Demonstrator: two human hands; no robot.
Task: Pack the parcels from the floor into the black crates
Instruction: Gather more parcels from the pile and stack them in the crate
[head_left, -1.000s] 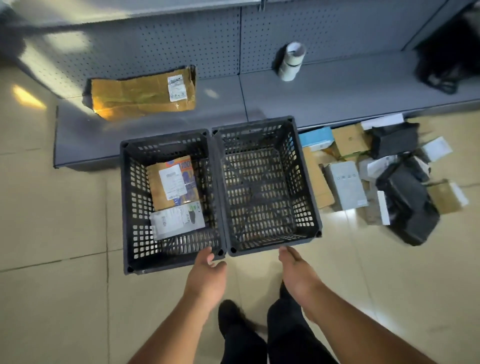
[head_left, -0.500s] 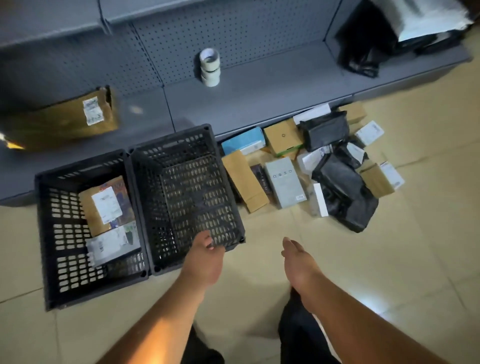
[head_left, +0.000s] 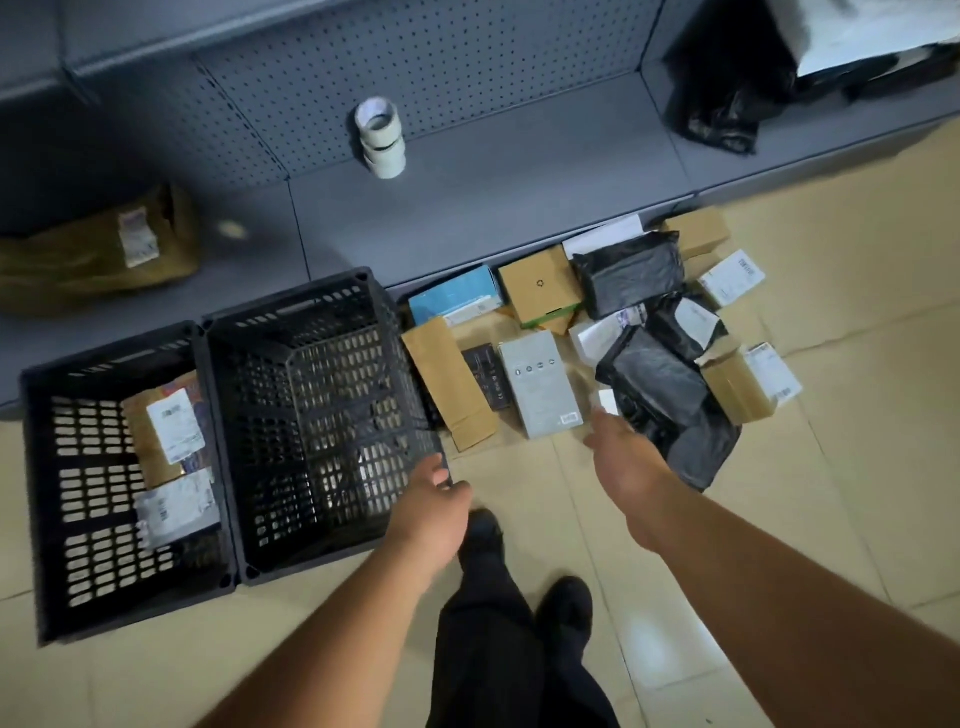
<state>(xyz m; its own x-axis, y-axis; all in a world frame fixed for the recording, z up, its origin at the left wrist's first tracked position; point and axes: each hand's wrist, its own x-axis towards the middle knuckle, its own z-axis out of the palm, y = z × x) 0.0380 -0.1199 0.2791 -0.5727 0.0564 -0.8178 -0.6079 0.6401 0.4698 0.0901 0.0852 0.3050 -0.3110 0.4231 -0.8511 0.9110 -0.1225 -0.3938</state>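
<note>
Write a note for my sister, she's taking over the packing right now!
Left hand: open, at the near corner of the empty right crate.
Right hand: open, holding nothing, reaching toward the parcel pile on the floor.
Done: two parcels lie in the left crate.
Left: every parcel in the pile, boxes and black bags, goes into the crates.

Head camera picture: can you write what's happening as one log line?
left hand: touching right crate | right hand: open over floor parcels | left crate: two parcels inside
</note>
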